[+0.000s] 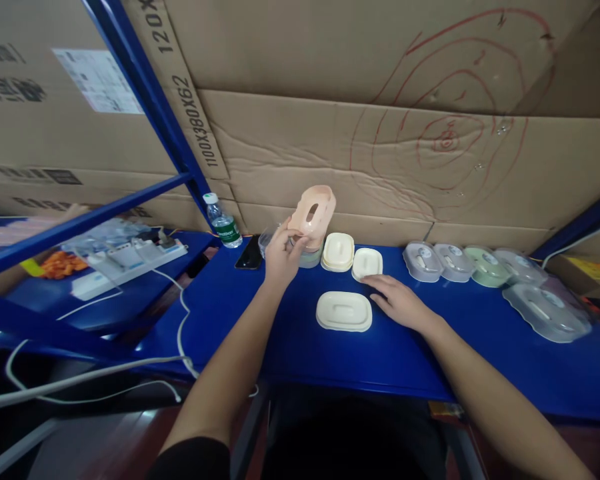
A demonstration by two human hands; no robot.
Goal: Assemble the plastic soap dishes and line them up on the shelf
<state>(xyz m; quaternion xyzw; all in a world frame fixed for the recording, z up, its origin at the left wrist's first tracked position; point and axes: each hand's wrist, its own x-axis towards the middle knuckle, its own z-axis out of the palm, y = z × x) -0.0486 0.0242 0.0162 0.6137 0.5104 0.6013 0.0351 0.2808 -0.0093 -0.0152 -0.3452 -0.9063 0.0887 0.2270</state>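
Observation:
My left hand (281, 253) is closed on a pink oval plastic piece with a slot (314, 212), lifted on edge above a stack of clear and pale pieces (307, 257) at the back of the blue table (300, 353). My right hand (399, 301) lies flat on the table with its fingers stretched out, fingertips next to a cream oval dish (344, 311) and just in front of a small cream lid (367, 263). Another cream stack (338, 252) sits between the pink piece and that lid.
A row of grey, green and clear oval lids (485, 265) runs along the back right. A black phone (250, 253) and a water bottle (221, 222) stand at the back left. A white power strip (130, 263) with cables lies left. Cardboard sheets (380, 133) form the back wall.

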